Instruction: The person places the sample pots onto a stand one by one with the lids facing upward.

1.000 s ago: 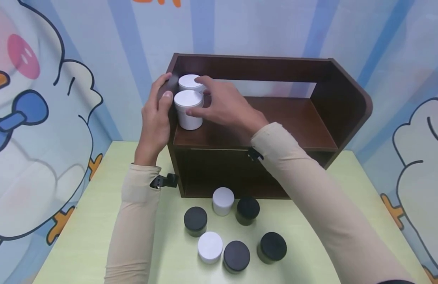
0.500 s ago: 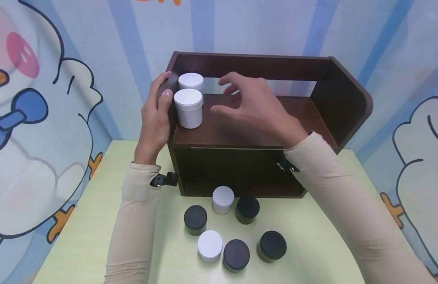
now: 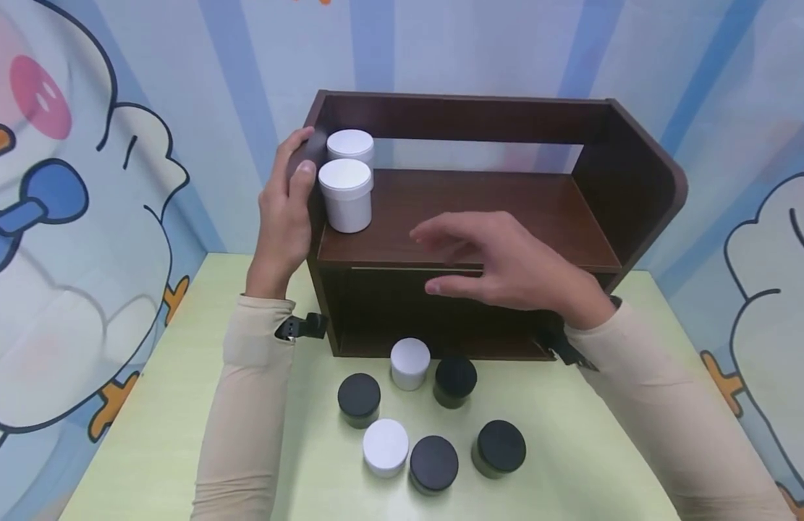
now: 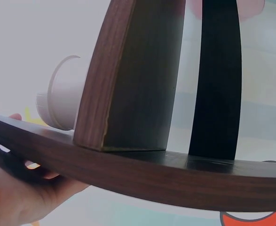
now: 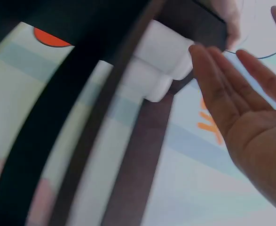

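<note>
My left hand [image 3: 284,213] grips the upper left side panel of a dark brown wooden shelf [image 3: 493,210], thumb on the near edge and fingers along the outside. In the left wrist view that hand [image 4: 20,193] wraps the panel edge. Two white lidded jars stand one behind the other on the upper board, against the left panel: a front jar [image 3: 346,197] and a back jar [image 3: 351,143]. My right hand [image 3: 506,257] hovers in front of the board's front edge, holding nothing, fingers spread from the thumb. The right wrist view shows its fingers [image 5: 241,89] extended.
On the pale green table [image 3: 147,405] before the shelf stand two white jars, one at the back [image 3: 410,363] and one nearer [image 3: 385,447], among several black-lidded jars [image 3: 434,463]. The shelf's right side panel [image 3: 629,181] rises beyond my right hand. A printed cartoon backdrop [image 3: 473,51] stands behind.
My right hand has let go of the white jars and moved right and down toward me. Both jars stay on the upper board. The left hand keeps its hold on the panel.
</note>
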Demonstrator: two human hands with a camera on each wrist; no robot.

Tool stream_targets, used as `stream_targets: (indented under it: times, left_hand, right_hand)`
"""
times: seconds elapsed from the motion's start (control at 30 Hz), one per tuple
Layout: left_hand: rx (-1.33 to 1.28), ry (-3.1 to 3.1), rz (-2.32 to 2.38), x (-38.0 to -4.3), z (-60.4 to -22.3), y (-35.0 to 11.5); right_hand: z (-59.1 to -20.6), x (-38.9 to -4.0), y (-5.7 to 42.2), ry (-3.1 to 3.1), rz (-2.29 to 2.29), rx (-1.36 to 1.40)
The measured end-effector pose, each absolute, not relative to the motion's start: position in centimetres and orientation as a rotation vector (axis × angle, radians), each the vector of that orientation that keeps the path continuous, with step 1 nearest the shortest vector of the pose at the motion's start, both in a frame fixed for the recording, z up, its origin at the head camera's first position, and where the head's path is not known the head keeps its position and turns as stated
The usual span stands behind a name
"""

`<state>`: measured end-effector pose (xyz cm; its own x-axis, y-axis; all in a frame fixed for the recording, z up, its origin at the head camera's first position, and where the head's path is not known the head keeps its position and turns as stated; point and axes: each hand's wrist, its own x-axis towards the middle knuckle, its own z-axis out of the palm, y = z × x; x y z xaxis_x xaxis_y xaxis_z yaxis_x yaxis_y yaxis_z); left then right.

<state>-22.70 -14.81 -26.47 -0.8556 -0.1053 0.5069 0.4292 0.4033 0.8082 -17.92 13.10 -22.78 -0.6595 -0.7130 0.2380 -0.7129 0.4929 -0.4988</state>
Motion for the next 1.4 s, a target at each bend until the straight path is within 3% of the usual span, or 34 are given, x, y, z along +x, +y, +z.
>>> stream_targets:
  times: [0.8, 1.4]
  left_hand:
    - [-0.283, -2.182, -1.475, -22.9, -26.6, -14.8]
    - [-0.282, -2.181, -1.476, -22.8, -26.4, -14.7]
  right_hand:
    - [-37.7, -17.7, 17.2, 2.563, -0.923, -1.054]
    - [-43.7, -17.9, 18.0, 2.566, -0.809, -0.987]
